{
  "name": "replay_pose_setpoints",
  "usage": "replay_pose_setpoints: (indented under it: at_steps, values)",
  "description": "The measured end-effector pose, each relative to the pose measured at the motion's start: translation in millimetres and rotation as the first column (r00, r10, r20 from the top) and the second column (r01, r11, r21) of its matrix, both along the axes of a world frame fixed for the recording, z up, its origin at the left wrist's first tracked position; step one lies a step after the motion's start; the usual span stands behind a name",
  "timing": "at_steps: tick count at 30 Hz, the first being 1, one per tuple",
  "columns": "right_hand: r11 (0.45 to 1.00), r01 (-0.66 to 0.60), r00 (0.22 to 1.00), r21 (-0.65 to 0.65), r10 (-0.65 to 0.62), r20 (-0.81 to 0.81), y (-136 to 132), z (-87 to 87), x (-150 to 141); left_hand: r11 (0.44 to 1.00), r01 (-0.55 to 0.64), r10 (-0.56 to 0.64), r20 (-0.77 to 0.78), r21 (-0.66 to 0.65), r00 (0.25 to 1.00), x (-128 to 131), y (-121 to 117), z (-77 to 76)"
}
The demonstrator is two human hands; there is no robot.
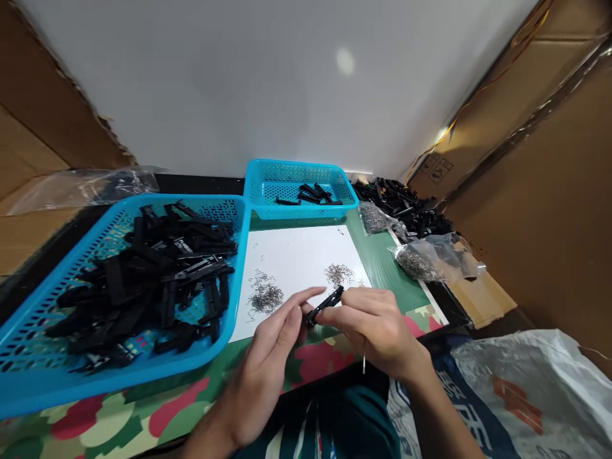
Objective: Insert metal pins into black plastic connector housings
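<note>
A slim black plastic part (327, 306) is held up over the front of the white sheet, tilted up to the right. My left hand (268, 357) supports its lower end, with the thumb in front and the forefinger stretched out behind it. Closed fingers of my right hand (375, 325) press against its right side. From under that hand sticks a thin metal rod (364, 358), its other end hidden in the grip. Behind my hands, two piles of tiny wire springs, the left pile (266, 296) and the right pile (338, 274), lie on the white sheet (299, 245).
A large blue basket (241, 268) heaped with black parts stands at left. A smaller blue basket (301, 213) at the back holds several more. To the right are a heap of black pieces (406, 204) and plastic bags of springs (418, 262). Cardboard walls (540, 191) flank the table.
</note>
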State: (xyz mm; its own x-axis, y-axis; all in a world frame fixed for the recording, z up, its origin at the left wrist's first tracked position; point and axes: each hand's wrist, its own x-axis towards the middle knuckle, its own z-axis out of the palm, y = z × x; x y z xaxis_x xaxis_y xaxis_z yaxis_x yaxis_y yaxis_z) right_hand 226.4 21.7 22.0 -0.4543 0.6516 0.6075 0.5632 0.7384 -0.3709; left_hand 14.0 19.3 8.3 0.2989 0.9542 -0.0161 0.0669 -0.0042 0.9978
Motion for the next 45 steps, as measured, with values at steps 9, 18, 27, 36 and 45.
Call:
replay_pose_setpoints:
  at_steps: [9,18,27,36,45]
  values:
    - [0.993,-0.038,0.994,-0.115,0.025,-0.107,10,-16.0,1,0.810,0.073,0.218,-0.414,0.582,0.884,-7,1,-6.2]
    - [0.905,0.141,0.990,-0.401,-0.132,0.051,10,-6.9,2,0.768,0.052,0.326,-0.460,0.638,0.826,-7,-2,-19.0]
    - [0.948,0.225,0.970,-0.223,-0.240,-0.043,15,-9.7,-4,0.812,0.104,0.296,-0.558,0.575,0.775,-7,-2,-19.7]
    - [0.817,0.007,0.801,-0.576,-0.350,-0.486,15,-9.5,-47,0.800,0.115,0.316,-0.576,0.589,0.754,-7,-2,-18.2]
    - [0.848,0.000,0.886,-0.531,-0.246,-0.394,14,-13.1,-48,0.808,0.120,0.300,-0.579,0.576,0.758,-7,-3,-19.5]
